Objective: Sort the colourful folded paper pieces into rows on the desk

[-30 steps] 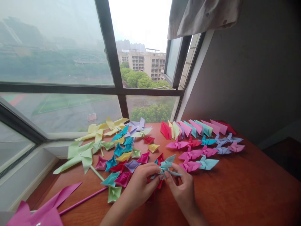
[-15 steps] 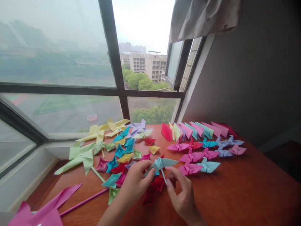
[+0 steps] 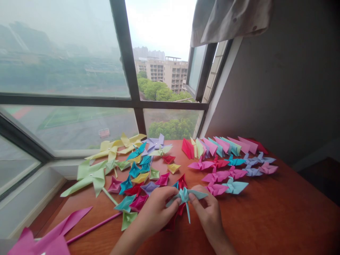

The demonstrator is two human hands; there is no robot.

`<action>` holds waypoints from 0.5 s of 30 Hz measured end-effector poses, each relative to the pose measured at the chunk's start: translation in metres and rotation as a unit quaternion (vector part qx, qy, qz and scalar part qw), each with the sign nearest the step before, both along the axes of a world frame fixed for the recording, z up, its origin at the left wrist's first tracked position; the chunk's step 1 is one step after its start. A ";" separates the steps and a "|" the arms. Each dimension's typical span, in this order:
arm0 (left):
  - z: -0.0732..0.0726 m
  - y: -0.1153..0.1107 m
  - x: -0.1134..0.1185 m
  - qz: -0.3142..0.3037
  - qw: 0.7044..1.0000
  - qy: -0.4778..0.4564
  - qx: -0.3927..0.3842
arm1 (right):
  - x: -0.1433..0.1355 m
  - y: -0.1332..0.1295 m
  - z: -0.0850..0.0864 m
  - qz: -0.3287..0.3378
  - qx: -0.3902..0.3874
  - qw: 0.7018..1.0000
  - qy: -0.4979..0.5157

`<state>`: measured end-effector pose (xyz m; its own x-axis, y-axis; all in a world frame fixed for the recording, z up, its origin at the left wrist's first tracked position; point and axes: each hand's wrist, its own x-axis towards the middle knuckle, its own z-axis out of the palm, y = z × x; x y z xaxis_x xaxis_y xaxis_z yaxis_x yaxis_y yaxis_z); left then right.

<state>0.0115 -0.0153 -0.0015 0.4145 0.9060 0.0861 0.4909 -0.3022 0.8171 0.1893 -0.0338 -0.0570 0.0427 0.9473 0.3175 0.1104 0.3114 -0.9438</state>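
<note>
A light blue origami crane (image 3: 184, 194) is held in the air just above the table, its wings spread and a thin pointed end hanging down toward me. My left hand (image 3: 159, 209) pinches its left wing between thumb and fingers. On the other side, my right hand (image 3: 208, 214) grips the right wing, thumb in front. Red folded papers (image 3: 171, 222) lie partly hidden beneath and behind my hands. Small folded paper boats (image 3: 139, 202) in several colours are spread to the left of my left hand.
Finished paper cranes (image 3: 216, 175) stand in rows on the right of the brown table (image 3: 278, 216). Behind them is a row of folded paper pieces (image 3: 223, 146). Paper pinwheels (image 3: 91, 176) lie at the left, one pink pinwheel (image 3: 50, 235) nearest me. A window (image 3: 159, 104) borders the far side.
The crane has moved slightly down and right. My right hand has shifted from the thin pointed end to the right wing. The left hand keeps its pinch on the left wing.
</note>
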 end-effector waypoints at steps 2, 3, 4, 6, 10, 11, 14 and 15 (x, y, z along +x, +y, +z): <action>0.000 0.001 0.001 0.012 1.000 -0.008 -0.005 | 0.000 0.001 0.003 0.017 -0.009 1.000 0.014; -0.001 0.001 0.000 0.015 1.000 -0.017 -0.013 | 0.000 0.001 0.004 0.025 -0.017 0.999 0.025; -0.002 0.002 -0.001 0.016 0.999 -0.031 -0.024 | 0.001 0.001 0.005 0.033 -0.031 0.998 0.040; -0.005 0.004 -0.003 0.008 0.996 -0.070 -0.062 | 0.002 0.000 0.003 0.051 -0.070 0.993 0.085; -0.014 0.007 -0.007 -0.031 0.960 -0.201 -0.192 | 0.006 -0.001 -0.005 0.104 -0.152 0.962 0.199; -0.015 0.007 -0.007 -0.036 0.947 -0.230 -0.223 | 0.006 -0.002 -0.006 0.113 -0.164 0.955 0.222; -0.014 0.006 -0.006 -0.031 0.920 -0.279 -0.275 | 0.008 -0.002 -0.008 0.125 -0.186 0.938 0.264; -0.012 0.005 -0.006 -0.030 0.913 -0.290 -0.285 | 0.009 -0.002 -0.008 0.127 -0.192 0.935 0.271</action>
<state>0.0059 -0.0103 -0.0135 0.4990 0.8495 -0.1714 -0.0785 0.2413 0.9673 0.1979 -0.0358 -0.0654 -0.1431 0.9885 -0.0500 -0.4488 -0.1098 -0.8868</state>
